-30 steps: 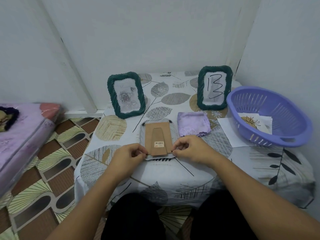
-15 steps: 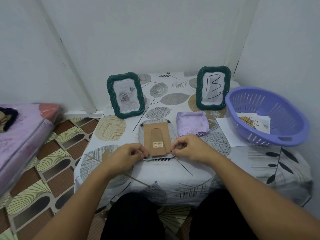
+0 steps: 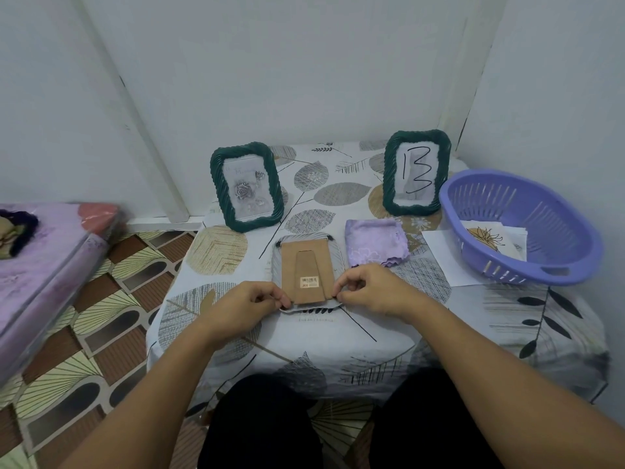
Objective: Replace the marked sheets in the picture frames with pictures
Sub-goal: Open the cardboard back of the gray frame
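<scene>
3 frames on the desk (image 3: 338, 350). Left green frame (image 3: 247, 186) stands upright at the back with a rose picture behind the glass, so that one looks done. Right green frame (image 3: 417, 172) stands upright near the back right with a marked sheet (image 3: 418, 173) reading "13" inside, not yet swapped. Third frame (image 3: 308, 270) lies face down in the middle, brown backing board and folded stand facing up.

Left hand (image 3: 248, 304) pinches at the near-left corner of the face-down frame, fingers curled onto it. Right hand (image 3: 368, 291) pinches at the near-right corner, likely on a small black tab; too small to tell if the tabs are being opened or closed, so what sits inside this frame is unknown.

Purple basket (image 3: 521, 228) at right holds a sunflower picture (image 3: 487, 238) and other sheets, spare pictures probably. A white sheet (image 3: 439, 255) lies partly under the basket. Folded lilac cloth (image 3: 375, 242) sits between the face-down frame and the "13" frame.

Judgement: roughly 1 of 3 done, 1 in hand, 1 untouched.
</scene>
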A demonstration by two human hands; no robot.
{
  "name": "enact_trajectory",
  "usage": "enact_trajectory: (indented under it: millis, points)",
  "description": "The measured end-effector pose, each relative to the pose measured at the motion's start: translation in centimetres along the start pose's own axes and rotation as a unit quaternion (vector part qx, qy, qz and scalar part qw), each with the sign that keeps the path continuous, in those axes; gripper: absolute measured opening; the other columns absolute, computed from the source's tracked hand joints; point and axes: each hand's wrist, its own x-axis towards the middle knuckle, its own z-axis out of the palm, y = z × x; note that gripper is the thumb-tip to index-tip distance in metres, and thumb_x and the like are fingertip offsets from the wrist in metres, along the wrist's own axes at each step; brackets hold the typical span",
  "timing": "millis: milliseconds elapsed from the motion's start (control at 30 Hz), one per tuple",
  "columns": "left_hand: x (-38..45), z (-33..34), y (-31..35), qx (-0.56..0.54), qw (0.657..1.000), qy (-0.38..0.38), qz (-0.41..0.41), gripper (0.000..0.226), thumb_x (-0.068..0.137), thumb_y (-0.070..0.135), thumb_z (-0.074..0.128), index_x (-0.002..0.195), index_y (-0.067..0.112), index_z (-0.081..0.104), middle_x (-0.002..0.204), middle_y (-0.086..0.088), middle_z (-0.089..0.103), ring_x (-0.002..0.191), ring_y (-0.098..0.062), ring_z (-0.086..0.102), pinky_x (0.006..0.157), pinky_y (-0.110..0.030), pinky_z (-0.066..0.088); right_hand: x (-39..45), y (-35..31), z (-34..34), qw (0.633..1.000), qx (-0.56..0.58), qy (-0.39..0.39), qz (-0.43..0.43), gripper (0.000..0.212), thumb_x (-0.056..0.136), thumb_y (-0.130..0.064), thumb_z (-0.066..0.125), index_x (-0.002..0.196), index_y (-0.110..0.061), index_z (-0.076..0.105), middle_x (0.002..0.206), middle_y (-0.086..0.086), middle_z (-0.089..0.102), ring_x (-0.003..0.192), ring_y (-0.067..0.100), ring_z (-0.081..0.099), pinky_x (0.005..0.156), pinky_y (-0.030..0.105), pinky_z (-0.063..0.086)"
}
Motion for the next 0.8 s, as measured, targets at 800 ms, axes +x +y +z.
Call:
enact_trajectory:
  millis: [800]
  points:
    - [0.17,0.05,0.13,-0.010,1.000,0.000,-0.013,0.028,0.103,0.020,0.059,0.090,0.035,0.079,0.091,-0.020,0.069,0.073,-0.020,0.048,0.063,-0.030,0.032,-0.52,-0.72,-0.52,0.998,-0.023,-0.057,-0.007,0.023,0.096,-0.011,0.065,0.087,-0.025,0.081,0.086,-0.011,0.071,0.076,-0.005,0.063,0.076,0.014,0.048]
